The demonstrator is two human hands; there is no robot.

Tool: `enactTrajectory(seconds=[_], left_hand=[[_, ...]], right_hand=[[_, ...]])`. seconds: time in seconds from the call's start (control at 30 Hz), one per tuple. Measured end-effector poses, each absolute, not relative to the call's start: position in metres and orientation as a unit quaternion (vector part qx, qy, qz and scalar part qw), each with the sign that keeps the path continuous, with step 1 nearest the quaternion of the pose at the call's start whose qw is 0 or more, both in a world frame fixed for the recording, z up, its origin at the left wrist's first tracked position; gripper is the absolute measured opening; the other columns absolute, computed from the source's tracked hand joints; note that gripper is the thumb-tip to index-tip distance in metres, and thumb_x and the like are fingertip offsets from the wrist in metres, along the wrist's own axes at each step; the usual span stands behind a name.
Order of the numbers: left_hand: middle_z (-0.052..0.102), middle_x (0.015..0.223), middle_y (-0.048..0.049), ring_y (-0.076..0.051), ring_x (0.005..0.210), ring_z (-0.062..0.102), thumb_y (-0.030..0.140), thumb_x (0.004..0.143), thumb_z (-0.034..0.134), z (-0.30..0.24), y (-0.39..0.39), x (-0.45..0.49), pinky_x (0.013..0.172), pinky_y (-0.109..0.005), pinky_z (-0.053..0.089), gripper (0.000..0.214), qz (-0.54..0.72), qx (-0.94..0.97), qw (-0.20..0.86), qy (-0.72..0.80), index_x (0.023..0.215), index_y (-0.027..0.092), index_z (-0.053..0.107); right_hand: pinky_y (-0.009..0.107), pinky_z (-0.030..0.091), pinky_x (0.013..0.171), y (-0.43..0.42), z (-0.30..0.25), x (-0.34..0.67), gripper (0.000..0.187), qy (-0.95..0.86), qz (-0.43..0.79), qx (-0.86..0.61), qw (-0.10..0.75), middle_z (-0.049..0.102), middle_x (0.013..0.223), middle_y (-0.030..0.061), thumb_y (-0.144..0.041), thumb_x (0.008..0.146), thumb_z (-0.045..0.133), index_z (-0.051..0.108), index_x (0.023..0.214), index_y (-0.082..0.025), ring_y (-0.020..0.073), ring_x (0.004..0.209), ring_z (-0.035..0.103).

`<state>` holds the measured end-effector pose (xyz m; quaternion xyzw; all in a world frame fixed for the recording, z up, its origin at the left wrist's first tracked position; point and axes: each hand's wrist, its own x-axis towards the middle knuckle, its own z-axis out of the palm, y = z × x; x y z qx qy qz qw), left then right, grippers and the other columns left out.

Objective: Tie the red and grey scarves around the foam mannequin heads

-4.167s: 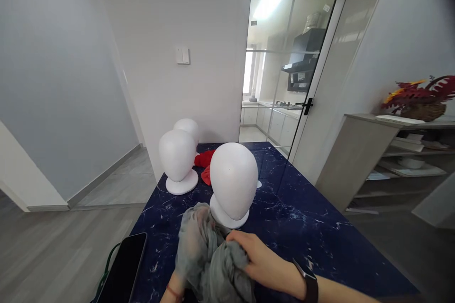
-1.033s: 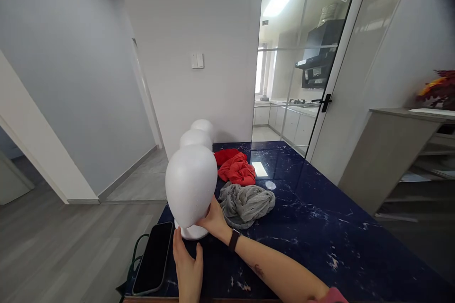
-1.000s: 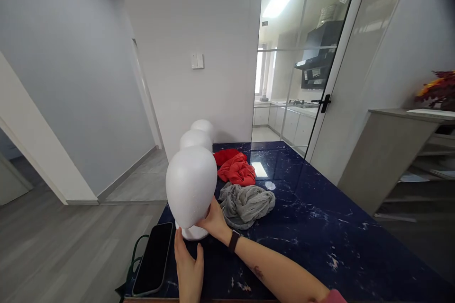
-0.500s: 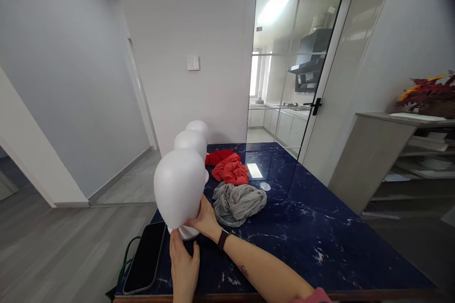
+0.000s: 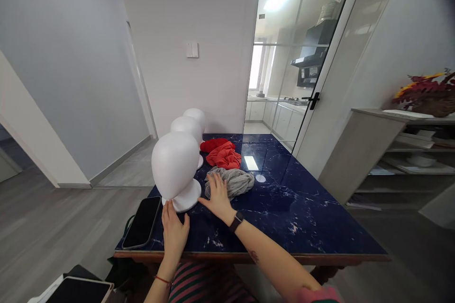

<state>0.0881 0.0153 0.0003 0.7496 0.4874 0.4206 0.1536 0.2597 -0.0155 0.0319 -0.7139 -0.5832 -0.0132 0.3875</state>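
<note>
Three white foam mannequin heads stand upright in a row along the table's left side, the nearest mannequin head (image 5: 175, 161) in front of the middle one (image 5: 187, 128) and the far one (image 5: 196, 116). My left hand (image 5: 174, 227) touches the front of the nearest head's round base, fingers stretched out. Spread fingers show on my right hand (image 5: 217, 198), which reaches over the near edge of a bunched grey scarf (image 5: 236, 182); whether it presses the cloth I cannot tell. Behind the scarf lie a crumpled orange-red cloth (image 5: 225, 154) and a deeper red cloth (image 5: 213, 144).
A dark phone (image 5: 142, 222) lies at the left edge of the blue marbled table (image 5: 284, 208). Below on the left is a tablet-like device (image 5: 81, 289). A glass door (image 5: 284, 52) stands behind, and a shelf unit (image 5: 377, 151) on the right.
My right hand has left the nearest mannequin head and moved right to the grey scarf, its fingers opening. My left hand stays at the base. The view has tilted down.
</note>
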Motion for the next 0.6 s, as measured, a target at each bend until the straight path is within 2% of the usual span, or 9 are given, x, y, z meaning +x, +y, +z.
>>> enactTrajectory(seconds=[0.07,0.13,0.27,0.37,0.43,0.5,0.6], left_hand=[[0.033,0.141,-0.0231,-0.033,0.136,0.025,0.029,0.082,0.047,0.000,0.015,0.088,0.111,-0.049,0.026,0.065,0.423,0.750,0.147,0.486,0.139,0.004,0.027],[0.033,0.141,-0.0223,-0.034,0.136,0.025,0.029,0.082,0.048,-0.001,0.015,0.088,0.110,-0.050,0.026,0.065,0.426,0.751,0.142,0.485,0.139,0.005,0.027],[0.033,0.140,-0.0238,-0.034,0.135,0.026,0.028,0.081,0.049,-0.004,0.016,0.088,0.110,-0.050,0.028,0.067,0.422,0.757,0.120,0.485,0.139,0.004,0.026],[0.033,0.140,-0.0245,-0.034,0.135,0.027,0.027,0.081,0.049,-0.006,0.017,0.087,0.109,-0.049,0.029,0.067,0.417,0.760,0.111,0.486,0.139,0.003,0.026],[0.033,0.140,-0.0253,-0.034,0.135,0.027,0.027,0.081,0.049,-0.006,0.018,0.087,0.109,-0.049,0.030,0.067,0.416,0.762,0.108,0.485,0.138,0.002,0.027],[0.034,0.139,-0.0261,-0.034,0.134,0.028,0.027,0.081,0.048,-0.005,0.017,0.087,0.109,-0.048,0.030,0.066,0.417,0.764,0.104,0.481,0.137,0.001,0.028],[0.036,0.137,-0.0256,-0.034,0.133,0.029,0.026,0.081,0.049,-0.003,0.016,0.087,0.109,-0.049,0.029,0.064,0.421,0.771,0.100,0.467,0.137,0.001,0.029]], right_hand=[[0.069,0.005,0.104,-0.035,0.032,0.285,0.077,-0.561,-0.067,-0.756,0.331,0.026,0.149,0.0156,-0.038,0.069,0.072,0.039,0.136,-0.023,0.0402,0.138,0.012],[0.073,0.011,0.098,-0.050,0.030,0.308,0.064,-0.534,-0.055,-0.800,0.269,0.029,0.148,0.0135,-0.040,0.073,0.069,0.046,0.131,-0.027,0.0434,0.136,0.013],[0.062,0.032,0.096,-0.075,0.029,0.330,0.052,-0.525,0.005,-0.828,0.196,0.030,0.148,0.0086,-0.042,0.082,0.056,0.046,0.131,-0.030,0.0381,0.134,0.025],[0.058,0.034,0.098,-0.108,0.029,0.322,0.054,-0.536,-0.044,-0.815,0.214,0.025,0.151,0.0054,-0.041,0.084,0.053,0.039,0.136,-0.031,0.0343,0.136,0.021],[0.056,0.031,0.102,-0.139,0.024,0.315,0.055,-0.550,-0.094,-0.794,0.242,0.028,0.149,0.0050,-0.041,0.086,0.051,0.035,0.138,-0.031,0.0305,0.137,0.022],[0.049,0.034,0.103,-0.173,0.014,0.312,0.052,-0.553,-0.130,-0.778,0.269,0.037,0.144,0.0075,-0.041,0.088,0.047,0.036,0.137,-0.027,0.0265,0.132,0.032],[0.039,0.043,0.093,-0.211,-0.006,0.318,0.045,-0.487,-0.175,-0.802,0.297,0.055,0.125,0.0125,-0.042,0.090,0.042,0.047,0.128,-0.017,0.0243,0.114,0.052]])
